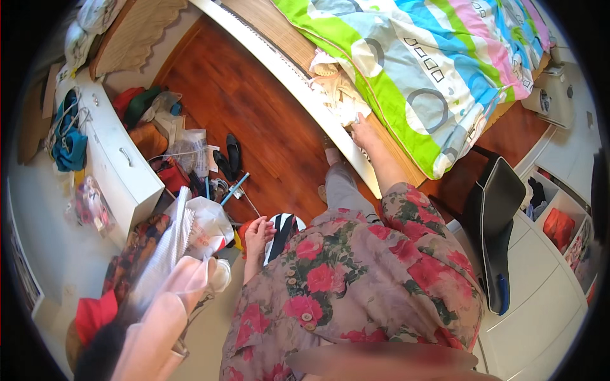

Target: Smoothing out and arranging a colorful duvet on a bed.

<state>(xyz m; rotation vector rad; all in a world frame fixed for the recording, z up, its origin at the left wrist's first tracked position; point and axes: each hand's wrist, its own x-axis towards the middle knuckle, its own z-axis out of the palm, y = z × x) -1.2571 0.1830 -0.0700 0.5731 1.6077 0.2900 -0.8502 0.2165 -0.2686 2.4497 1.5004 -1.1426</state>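
Observation:
My right hand reaches forward to the edge of the bed. Its fingers are on the near end of a crumpled cream garment, seemingly gripping it. The garment lies on the bamboo mat, beside a bright duvet with green, blue, white and pink bands. Low at my left side, my left hand hangs with loosely bent fingers and nothing visible in them. Just beside it is a round black-and-white striped item, partly hidden by my floral shirt.
A white bed rail runs along the mat. Black shoes, bags and a light-blue tube clutter the wooden floor beside a white drawer cabinet. Hanging clothes crowd my left; a black chair stands right.

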